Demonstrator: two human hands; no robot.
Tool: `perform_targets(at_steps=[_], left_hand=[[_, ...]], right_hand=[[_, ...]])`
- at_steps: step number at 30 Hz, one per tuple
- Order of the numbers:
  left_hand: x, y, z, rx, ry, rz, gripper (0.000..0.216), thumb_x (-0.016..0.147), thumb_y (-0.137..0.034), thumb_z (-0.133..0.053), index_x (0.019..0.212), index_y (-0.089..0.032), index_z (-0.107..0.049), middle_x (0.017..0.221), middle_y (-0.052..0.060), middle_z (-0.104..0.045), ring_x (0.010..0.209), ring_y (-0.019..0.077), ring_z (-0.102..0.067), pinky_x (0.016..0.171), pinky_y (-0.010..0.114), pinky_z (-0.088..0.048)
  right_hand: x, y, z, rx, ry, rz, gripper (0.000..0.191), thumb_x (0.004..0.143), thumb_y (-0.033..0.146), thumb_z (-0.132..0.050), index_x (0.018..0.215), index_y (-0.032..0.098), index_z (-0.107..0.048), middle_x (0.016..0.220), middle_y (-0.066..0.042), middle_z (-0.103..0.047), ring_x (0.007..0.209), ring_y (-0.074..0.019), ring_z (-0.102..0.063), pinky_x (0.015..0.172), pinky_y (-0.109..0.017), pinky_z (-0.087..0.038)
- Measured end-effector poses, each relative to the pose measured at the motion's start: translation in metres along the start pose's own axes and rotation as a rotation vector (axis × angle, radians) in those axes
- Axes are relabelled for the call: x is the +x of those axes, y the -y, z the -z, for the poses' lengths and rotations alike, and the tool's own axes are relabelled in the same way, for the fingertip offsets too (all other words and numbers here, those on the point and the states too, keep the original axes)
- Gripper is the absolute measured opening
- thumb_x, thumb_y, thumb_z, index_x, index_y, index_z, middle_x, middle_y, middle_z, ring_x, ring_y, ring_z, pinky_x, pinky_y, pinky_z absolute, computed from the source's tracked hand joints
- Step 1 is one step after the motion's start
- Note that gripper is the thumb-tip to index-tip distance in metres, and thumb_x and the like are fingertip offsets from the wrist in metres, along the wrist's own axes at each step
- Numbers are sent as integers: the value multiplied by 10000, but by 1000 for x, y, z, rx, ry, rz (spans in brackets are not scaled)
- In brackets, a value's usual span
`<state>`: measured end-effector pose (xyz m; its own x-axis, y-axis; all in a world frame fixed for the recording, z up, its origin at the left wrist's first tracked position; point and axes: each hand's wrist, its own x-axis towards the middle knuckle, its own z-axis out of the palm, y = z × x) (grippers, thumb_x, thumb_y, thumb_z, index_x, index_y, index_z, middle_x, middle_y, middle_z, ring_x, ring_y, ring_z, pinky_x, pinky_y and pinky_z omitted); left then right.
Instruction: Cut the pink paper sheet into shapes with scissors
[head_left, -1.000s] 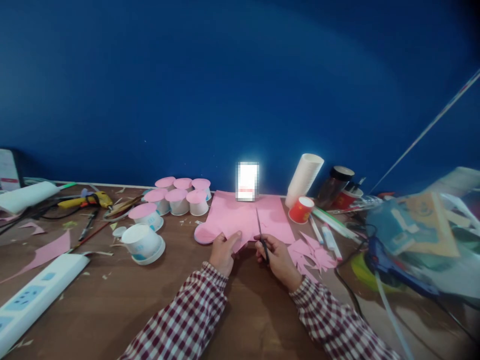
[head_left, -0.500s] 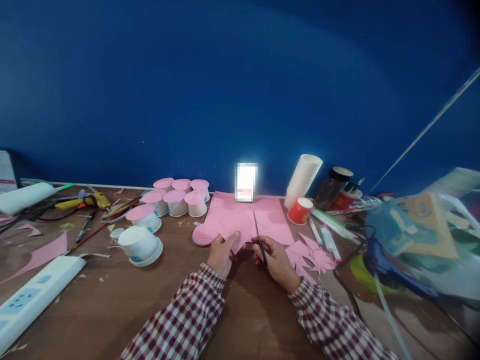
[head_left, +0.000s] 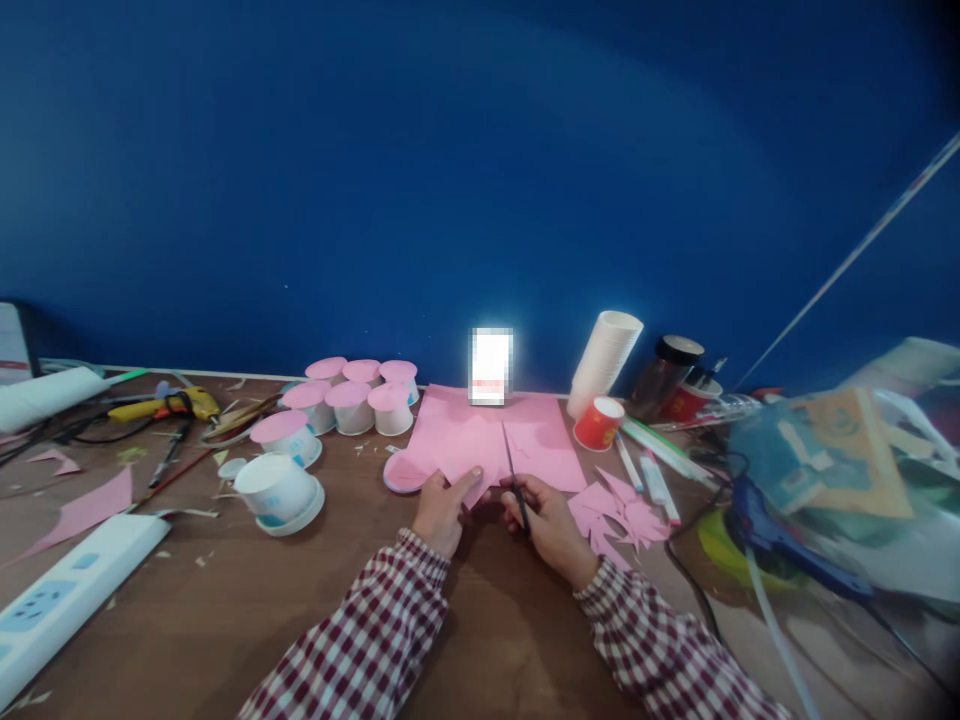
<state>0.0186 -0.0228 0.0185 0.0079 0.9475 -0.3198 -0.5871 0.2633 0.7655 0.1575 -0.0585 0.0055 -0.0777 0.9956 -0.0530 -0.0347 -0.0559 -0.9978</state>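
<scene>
My left hand pinches a piece of pink paper, its thumb lying on top. In my right hand is a pair of dark scissors, the blades pointing away from me along the right side of that piece. Under both lies a larger pink sheet flat on the table. Pink round cut-outs rest just left of the held paper. Where the held piece ends against the pink sheet behind it is hard to make out. Pink paper scraps lie to the right of my right hand.
At left stand several paper cups with pink tops, a white cup and a power strip. At right are a red cup, a leaning cup stack, markers and a blue glue gun. A lit screen stands behind.
The scissors and my right hand have shifted slightly left, toward the held paper. My left hand stays nearly in place, still gripping the paper.
</scene>
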Motion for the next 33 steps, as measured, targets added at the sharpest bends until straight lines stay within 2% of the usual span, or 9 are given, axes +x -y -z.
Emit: perform_targets(at_steps=[9, 14, 26, 33], left_hand=[[2, 3, 0, -36, 13, -12, 294, 506, -192, -813, 708, -113, -615, 673, 31, -669, 587, 130, -616, 572, 254, -542], [4, 5, 2, -28, 54, -43, 327, 508, -220, -812, 758, -107, -634, 714, 49, -681, 618, 142, -626, 595, 264, -531], [3, 3, 1, 8, 4, -61, 326, 474, -232, -827, 712, -109, -641, 658, 42, -675, 590, 130, -610, 592, 246, -490], [4, 4, 2, 9, -2, -66, 320, 493, -238, -824, 722, -111, -641, 708, 54, -688, 649, 145, -626, 624, 258, -497]], right_hand=[[0, -2, 0, -27, -4, 19, 345, 791, 430, -605, 1007, 163, -572, 602, 42, -534, 497, -90, -495, 470, -205, -385], [-1, 1, -1, -20, -3, 11, 360, 770, 451, -617, 989, 169, -572, 593, 50, -519, 489, -89, -492, 466, -206, -382], [0, -1, 0, -24, -4, 14, 312, 783, 410, -616, 989, 181, -571, 585, 51, -526, 493, -95, -500, 465, -205, -385], [0, -3, 0, -42, -15, 25, 332, 780, 419, -621, 999, 173, -584, 580, 47, -529, 494, -99, -499, 467, -211, -392]])
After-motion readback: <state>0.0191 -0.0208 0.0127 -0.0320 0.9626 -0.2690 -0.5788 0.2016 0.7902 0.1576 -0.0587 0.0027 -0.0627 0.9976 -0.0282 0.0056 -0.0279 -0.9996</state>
